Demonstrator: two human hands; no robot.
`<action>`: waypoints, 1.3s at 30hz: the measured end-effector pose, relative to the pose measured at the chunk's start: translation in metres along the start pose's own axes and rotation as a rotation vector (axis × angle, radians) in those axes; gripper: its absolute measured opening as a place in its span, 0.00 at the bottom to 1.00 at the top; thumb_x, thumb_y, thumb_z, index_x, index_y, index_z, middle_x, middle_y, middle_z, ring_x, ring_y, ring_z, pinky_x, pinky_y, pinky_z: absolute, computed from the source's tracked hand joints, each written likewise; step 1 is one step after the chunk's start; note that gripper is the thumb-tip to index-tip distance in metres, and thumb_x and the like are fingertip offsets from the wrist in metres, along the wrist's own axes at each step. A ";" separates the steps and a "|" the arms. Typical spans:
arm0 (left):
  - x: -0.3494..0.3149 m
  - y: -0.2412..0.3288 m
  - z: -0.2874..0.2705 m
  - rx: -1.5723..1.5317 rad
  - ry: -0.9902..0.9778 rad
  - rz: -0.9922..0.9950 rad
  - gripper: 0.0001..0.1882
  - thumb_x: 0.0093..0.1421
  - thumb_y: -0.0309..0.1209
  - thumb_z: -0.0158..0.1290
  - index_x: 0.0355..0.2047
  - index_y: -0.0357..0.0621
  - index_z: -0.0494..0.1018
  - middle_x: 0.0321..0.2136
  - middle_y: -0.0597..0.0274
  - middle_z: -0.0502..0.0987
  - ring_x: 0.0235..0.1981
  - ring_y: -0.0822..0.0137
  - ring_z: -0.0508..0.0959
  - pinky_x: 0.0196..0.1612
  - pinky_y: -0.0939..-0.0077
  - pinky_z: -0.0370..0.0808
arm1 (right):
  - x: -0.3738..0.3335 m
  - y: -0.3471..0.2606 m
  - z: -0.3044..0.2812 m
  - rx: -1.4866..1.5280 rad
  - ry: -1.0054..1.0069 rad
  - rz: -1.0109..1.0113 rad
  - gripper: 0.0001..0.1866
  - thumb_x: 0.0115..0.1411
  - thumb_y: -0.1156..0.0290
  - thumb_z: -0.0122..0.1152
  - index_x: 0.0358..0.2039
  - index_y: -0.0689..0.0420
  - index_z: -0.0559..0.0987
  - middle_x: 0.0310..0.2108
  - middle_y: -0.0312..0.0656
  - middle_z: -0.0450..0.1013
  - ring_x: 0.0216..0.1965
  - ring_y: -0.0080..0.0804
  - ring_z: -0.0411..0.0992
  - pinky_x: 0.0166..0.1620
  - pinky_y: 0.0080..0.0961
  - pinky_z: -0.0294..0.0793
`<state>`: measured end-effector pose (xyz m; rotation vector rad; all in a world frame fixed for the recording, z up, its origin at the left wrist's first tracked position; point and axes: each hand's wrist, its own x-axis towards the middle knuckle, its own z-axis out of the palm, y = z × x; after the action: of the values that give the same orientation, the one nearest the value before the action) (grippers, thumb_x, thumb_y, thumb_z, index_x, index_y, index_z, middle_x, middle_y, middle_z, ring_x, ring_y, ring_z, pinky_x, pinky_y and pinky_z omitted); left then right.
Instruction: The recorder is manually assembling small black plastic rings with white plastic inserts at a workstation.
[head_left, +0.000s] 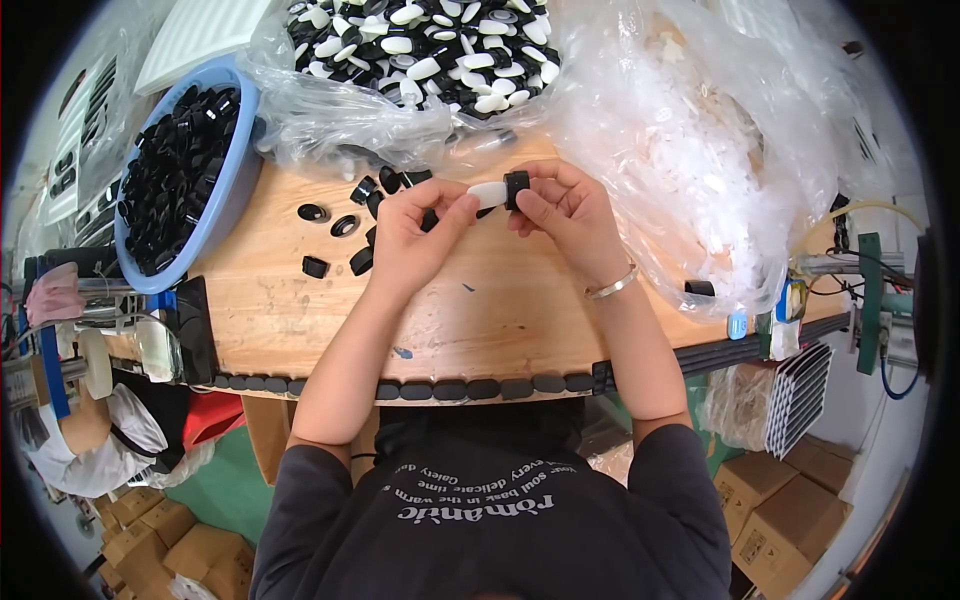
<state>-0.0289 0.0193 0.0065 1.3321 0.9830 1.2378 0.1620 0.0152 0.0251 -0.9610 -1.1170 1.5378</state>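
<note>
Wood tabletop (520,310) — left hand (415,235) pinches white piece (487,195), right hand (572,215) grips black piece (515,187) — green floor (222,475), cardboard boxes (800,515) below.

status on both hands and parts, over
Left hand pinching white oval piece. Right hand holding black piece at its end; whether joined, unclear. Loose black parts beside left hand.

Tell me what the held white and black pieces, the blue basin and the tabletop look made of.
White piece: likely plastic, with a smooth, opaque surface. Black piece: probably plastic, dark with small highlights; coated metal is possible. Blue basin: apparently moulded plastic, its rim smooth and evenly coloured. Tabletop: wood or wood-look laminate, pale brown with faint grain.
</note>
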 end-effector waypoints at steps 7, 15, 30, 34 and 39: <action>0.001 0.004 -0.006 0.037 0.083 0.016 0.06 0.58 0.26 0.55 0.26 0.36 0.76 0.17 0.73 0.69 0.21 0.82 0.64 0.27 0.87 0.62 | -0.001 -0.006 -0.003 -0.096 -0.030 -0.026 0.15 0.57 0.78 0.59 0.45 0.65 0.72 0.33 0.42 0.76 0.29 0.25 0.75 0.31 0.17 0.75; 0.007 0.006 -0.010 0.072 -0.001 0.019 0.11 0.62 0.32 0.51 0.37 0.36 0.75 0.22 0.71 0.73 0.26 0.80 0.67 0.32 0.87 0.65 | 0.002 -0.001 -0.005 0.023 -0.018 -0.007 0.14 0.58 0.77 0.59 0.45 0.65 0.72 0.33 0.42 0.76 0.28 0.24 0.75 0.31 0.18 0.75; -0.003 0.022 -0.009 0.098 -0.280 -0.177 0.04 0.57 0.23 0.56 0.25 0.38 0.76 0.17 0.72 0.71 0.19 0.84 0.67 0.21 0.88 0.61 | -0.008 -0.023 0.002 -0.153 -0.206 0.110 0.14 0.54 0.84 0.59 0.43 0.65 0.74 0.31 0.41 0.76 0.29 0.24 0.75 0.32 0.18 0.76; -0.001 0.019 -0.019 -0.090 -0.381 -0.186 0.04 0.57 0.24 0.55 0.27 0.37 0.76 0.16 0.72 0.71 0.18 0.85 0.66 0.20 0.88 0.60 | -0.002 -0.035 0.003 -0.192 -0.380 0.194 0.16 0.53 0.82 0.61 0.44 0.65 0.74 0.31 0.42 0.76 0.30 0.24 0.76 0.33 0.20 0.77; 0.009 -0.001 -0.011 -0.003 -0.121 -0.044 0.08 0.59 0.27 0.54 0.36 0.36 0.75 0.21 0.71 0.74 0.21 0.83 0.68 0.24 0.88 0.65 | 0.068 -0.083 0.026 -0.451 -0.132 -0.012 0.22 0.53 0.74 0.64 0.49 0.62 0.73 0.40 0.46 0.75 0.39 0.32 0.76 0.39 0.24 0.76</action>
<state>-0.0382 0.0303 0.0065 1.3598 0.9198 1.1123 0.1431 0.0851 0.1080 -1.1574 -1.6043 1.3806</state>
